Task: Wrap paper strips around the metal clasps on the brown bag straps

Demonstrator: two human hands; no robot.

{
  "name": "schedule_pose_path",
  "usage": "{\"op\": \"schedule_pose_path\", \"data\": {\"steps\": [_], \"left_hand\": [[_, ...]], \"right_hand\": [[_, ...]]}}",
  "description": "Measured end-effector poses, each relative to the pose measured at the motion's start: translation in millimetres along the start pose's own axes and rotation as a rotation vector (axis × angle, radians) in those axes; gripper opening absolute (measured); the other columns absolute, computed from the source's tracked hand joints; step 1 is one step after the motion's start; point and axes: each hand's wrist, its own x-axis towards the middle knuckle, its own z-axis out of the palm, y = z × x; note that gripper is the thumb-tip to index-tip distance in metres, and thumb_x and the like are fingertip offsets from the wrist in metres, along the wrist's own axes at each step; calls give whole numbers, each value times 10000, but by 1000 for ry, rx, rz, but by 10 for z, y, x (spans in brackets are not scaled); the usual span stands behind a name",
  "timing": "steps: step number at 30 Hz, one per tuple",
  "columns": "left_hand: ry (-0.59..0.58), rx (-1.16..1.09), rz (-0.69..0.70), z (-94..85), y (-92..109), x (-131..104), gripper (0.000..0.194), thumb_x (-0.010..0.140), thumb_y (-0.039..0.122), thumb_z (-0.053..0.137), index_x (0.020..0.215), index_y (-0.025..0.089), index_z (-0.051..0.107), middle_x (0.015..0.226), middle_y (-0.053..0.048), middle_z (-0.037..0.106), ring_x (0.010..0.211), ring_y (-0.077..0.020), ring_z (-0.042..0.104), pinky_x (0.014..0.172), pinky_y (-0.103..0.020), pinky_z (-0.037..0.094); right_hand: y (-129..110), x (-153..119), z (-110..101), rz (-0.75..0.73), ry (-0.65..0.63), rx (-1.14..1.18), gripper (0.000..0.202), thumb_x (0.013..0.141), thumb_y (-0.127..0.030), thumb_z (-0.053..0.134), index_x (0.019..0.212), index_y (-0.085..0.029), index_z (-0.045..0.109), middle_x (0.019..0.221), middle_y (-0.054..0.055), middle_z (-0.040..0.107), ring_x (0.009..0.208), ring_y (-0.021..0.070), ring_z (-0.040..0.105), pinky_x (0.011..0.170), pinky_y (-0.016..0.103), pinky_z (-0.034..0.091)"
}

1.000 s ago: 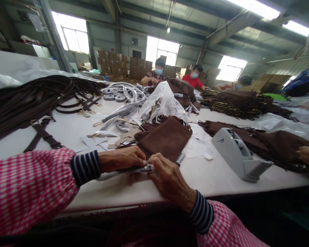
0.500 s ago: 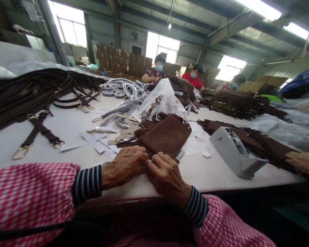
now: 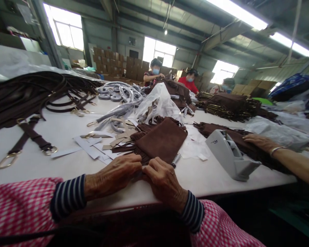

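At the front edge of the white table (image 3: 128,197), my left hand (image 3: 114,176) and my right hand (image 3: 166,181) meet, both with fingers curled in a pinch. Something small and pale seems to be between the fingertips, too hidden to name. Just beyond them lies a flat brown fringed bag (image 3: 161,139), its fringe spreading left. White paper strips (image 3: 87,145) and beige card pieces (image 3: 121,137) are scattered beside the fringe. Right of the bag's lower corner is a slim object in clear wrap (image 3: 176,160).
A grey tape dispenser (image 3: 226,159) stands to the right. Another person's hand (image 3: 262,142) rests on stacked brown pieces (image 3: 221,133). Dark straps with gold buckles (image 3: 31,132) lie left, wrapped grey handles (image 3: 118,90) farther back. Several people work across the table.
The view has shifted slightly, and my hands stay together, still pinching. The other person's hand at right has reached farther in over the brown stack.
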Motion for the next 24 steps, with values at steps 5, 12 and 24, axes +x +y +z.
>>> {"op": "schedule_pose_path", "data": {"steps": [5,12,24], "left_hand": [[-68,59,107,26,-21,-29,328,873,-27,352,942,142,624,949,-81,622,834,-205,526,727,-315,435],[-126,243,0,84,54,-57,293,909,-19,388,955,160,616,928,-60,592,825,-219,507,664,-320,395],[-265,-502,-693,-514,67,-602,360,945,531,521,959,210,682,929,-4,670,884,-201,577,763,-264,417]], "right_hand": [[3,21,-10,109,0,108,136,952,-186,597,1084,-155,604,897,47,631,828,191,544,721,295,419],[-17,9,6,49,-69,-43,106,919,-111,570,865,-175,634,858,45,576,802,187,506,673,302,367],[-20,-51,52,-34,229,-114,208,992,-134,467,873,-139,637,771,56,537,737,192,447,640,333,318]]}}
